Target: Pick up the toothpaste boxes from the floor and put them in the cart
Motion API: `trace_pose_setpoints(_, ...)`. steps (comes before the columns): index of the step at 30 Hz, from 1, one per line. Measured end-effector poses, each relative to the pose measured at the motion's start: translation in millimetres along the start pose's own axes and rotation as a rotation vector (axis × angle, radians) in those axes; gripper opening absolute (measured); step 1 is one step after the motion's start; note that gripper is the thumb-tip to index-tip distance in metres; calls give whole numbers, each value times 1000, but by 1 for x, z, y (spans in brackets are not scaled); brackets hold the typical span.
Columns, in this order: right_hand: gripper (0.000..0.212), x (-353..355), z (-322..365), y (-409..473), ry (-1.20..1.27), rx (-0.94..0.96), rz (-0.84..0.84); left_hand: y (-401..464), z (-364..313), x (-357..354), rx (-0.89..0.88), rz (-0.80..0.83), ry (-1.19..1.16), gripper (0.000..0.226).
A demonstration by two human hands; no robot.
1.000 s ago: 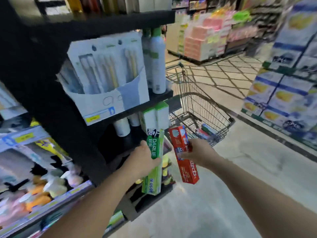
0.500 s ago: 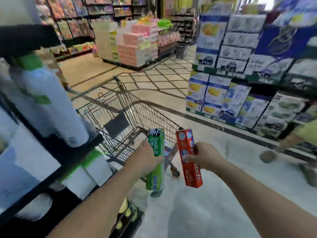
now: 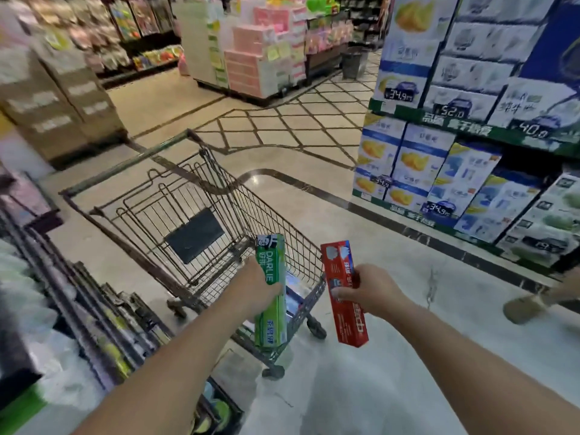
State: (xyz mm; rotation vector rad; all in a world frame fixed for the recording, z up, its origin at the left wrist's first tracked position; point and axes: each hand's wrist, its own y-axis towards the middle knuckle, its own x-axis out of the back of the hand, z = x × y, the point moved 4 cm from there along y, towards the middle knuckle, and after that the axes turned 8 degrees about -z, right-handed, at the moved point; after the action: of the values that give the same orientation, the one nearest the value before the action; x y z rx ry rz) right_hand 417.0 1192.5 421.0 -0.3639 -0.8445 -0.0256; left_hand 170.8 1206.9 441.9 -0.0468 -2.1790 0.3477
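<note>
**Two toothpaste boxes in hand, cart just ahead**

Left hand point(image 3: 255, 288) grips a green toothpaste box point(image 3: 270, 291), fingers wrapped round its middle. Box is long and narrow, held near upright, "DARLIE" printed down the face, white patch with a figure at the top end, pale lettering at the bottom end. It hangs over the near end of the cart point(image 3: 201, 221).

Right hand point(image 3: 375, 290) holds a red toothpaste box point(image 3: 344, 293), thumb across the front face, fingers point(image 3: 340, 291) curled round behind. Same long shape, slightly tilted, blue-and-white graphics at the top, white characters along the lower half. It sits just outside the cart's near right corner, over the floor point(image 3: 408, 356). The two boxes are near each other but apart.

Cart is a wire basket at 12 o'clock from the hands, green handle bar at its far end, dark child-seat flap point(image 3: 194, 235) inside. A blue-white packet point(image 3: 293, 291) lies on the basket bottom by the near wall.

Room: open pale floor from 1 to 5 o'clock. Stacked blue-and-white cartons point(image 3: 439, 171) wall off 2 o'clock. Shelf edge point(image 3: 103, 312) crowds 8 to 9 o'clock, close beside the cart's left side. Someone's shoe point(image 3: 524, 307) at 3 o'clock.
</note>
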Motion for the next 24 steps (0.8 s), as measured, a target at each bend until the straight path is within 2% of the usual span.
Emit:
trace_pose_setpoints(6,41,-24,32,85,-96,109,96,49,26,9,202,-143,-66,55)
trace_pose_setpoints(13,29,-119,84,169,-216,233,259,120,99,-21,434,-143,-168,59)
trace_pose_setpoints(17,17,-185,85,215,-235,213,332,167,145,-71,547,-125,-197,60)
trace_pose_setpoints(24,24,-282,40,284,-395,219,435,220,200,-196,709,36,-220,95)
